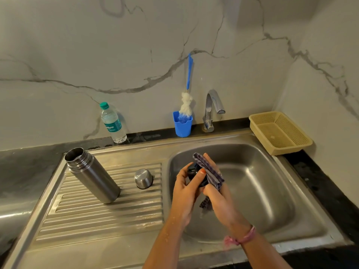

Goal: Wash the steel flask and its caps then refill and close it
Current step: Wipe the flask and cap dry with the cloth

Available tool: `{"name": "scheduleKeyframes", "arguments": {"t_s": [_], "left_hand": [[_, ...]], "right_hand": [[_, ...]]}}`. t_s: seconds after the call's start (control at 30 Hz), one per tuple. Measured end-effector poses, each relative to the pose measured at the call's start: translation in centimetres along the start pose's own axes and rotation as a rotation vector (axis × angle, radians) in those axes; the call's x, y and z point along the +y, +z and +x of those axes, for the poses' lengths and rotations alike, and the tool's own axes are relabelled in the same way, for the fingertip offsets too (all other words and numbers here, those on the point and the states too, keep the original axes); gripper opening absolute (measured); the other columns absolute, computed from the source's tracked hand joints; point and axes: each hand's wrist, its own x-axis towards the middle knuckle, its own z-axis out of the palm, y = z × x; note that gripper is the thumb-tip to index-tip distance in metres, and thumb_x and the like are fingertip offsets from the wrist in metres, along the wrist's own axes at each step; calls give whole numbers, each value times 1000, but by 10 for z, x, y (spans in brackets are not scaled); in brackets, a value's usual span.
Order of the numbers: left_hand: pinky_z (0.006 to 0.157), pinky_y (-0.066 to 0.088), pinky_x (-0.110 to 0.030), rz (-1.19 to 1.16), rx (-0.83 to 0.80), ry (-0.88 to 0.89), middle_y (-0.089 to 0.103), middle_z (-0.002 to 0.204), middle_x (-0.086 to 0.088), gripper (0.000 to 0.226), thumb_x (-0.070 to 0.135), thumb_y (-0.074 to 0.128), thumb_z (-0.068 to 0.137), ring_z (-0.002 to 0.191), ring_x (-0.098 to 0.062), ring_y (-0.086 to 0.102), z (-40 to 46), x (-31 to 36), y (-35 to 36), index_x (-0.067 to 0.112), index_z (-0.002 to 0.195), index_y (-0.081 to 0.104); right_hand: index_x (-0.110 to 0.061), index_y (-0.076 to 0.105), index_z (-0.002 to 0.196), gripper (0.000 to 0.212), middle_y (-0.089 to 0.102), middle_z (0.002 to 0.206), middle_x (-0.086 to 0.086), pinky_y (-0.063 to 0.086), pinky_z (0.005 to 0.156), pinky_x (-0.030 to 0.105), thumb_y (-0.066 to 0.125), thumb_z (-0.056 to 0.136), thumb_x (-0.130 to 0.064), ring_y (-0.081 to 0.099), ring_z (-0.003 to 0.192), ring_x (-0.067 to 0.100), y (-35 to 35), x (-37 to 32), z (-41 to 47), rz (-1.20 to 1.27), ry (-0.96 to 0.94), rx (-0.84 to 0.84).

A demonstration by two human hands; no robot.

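The steel flask [91,175] stands open and upright on the ribbed drainboard [108,214], left of the basin. Beside it the steel cup cap [143,178] sits upside down on the ribs. Over the sink basin [262,183] my left hand [185,193] grips the dark inner cap [193,172], thumb across its top. My right hand [217,197] holds a blue checked cloth [208,169] against that cap; the cloth drapes over my fingers and hangs below them.
The tap [212,107] at the back is off. A blue cup [182,126] with a bottle brush [186,101] stands left of it. A plastic water bottle [112,124] stands on the counter ledge. A beige plastic basket [279,133] sits at the right.
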Motion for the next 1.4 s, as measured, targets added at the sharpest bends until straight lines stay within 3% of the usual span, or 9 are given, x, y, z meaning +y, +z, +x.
{"name": "scheduleKeyframes", "arguments": {"t_s": [0.17,0.33,0.47,0.6,0.7,0.9,1.13,1.3,1.4], "left_hand": [[91,58,-38,167,-37,61,75,105,-13,69,18,79,70,101,-27,72,2,2,-5,15,135,55],[91,58,-41,275,-118,73,69,122,-5,78,13,82,65,108,-23,69,1,3,-11,18,136,51],[93,56,-48,383,-94,110,69,116,-4,96,21,84,57,100,-19,71,5,8,-11,21,141,36],[101,51,-50,498,-63,128,65,124,-4,99,26,84,65,114,-22,64,8,7,-12,30,147,29],[98,53,-49,452,-41,139,66,120,-4,89,5,80,77,111,-22,65,9,4,-13,26,146,29],[100,53,-43,527,-63,115,67,120,6,89,14,86,71,109,-13,67,7,-5,-10,26,144,37],[92,56,-31,509,-25,158,64,113,7,77,-6,75,80,99,-5,67,9,-1,-10,25,140,38],[84,59,-36,374,-21,90,67,122,-5,75,1,79,77,102,-18,70,9,-10,-8,19,141,43],[96,55,-48,429,-35,82,67,126,1,85,18,89,68,110,-20,68,9,-15,-3,18,142,46]], "right_hand": [[-18,61,112,46,70,84,-11,51,62,15,48,68,-19,64,80,3,-8,-12,4,113,86,34],[-13,47,62,14,45,59,-2,39,53,20,46,76,-15,43,58,9,-27,-22,16,65,136,14],[-23,64,115,43,65,108,-17,46,89,16,46,76,-21,56,102,-6,-32,-18,19,-372,-54,-114],[-18,41,144,68,39,149,-8,21,117,28,43,77,-28,23,143,7,-34,-9,13,-695,-369,-201],[-10,35,146,74,32,154,-2,19,118,45,45,73,-15,17,147,19,-41,2,8,-660,-458,-231],[-18,48,138,62,47,142,4,38,108,50,41,80,4,44,133,22,-48,6,10,-214,-236,-213],[-21,37,145,76,35,152,-5,21,117,44,51,71,-26,21,145,18,-46,7,12,-860,-560,-264],[-6,37,143,68,40,149,5,32,114,40,43,76,3,31,141,27,-46,21,-5,-142,-304,-170],[-15,46,137,57,50,140,1,37,111,43,45,80,-13,43,134,18,-45,10,5,-209,-218,-117]]}}
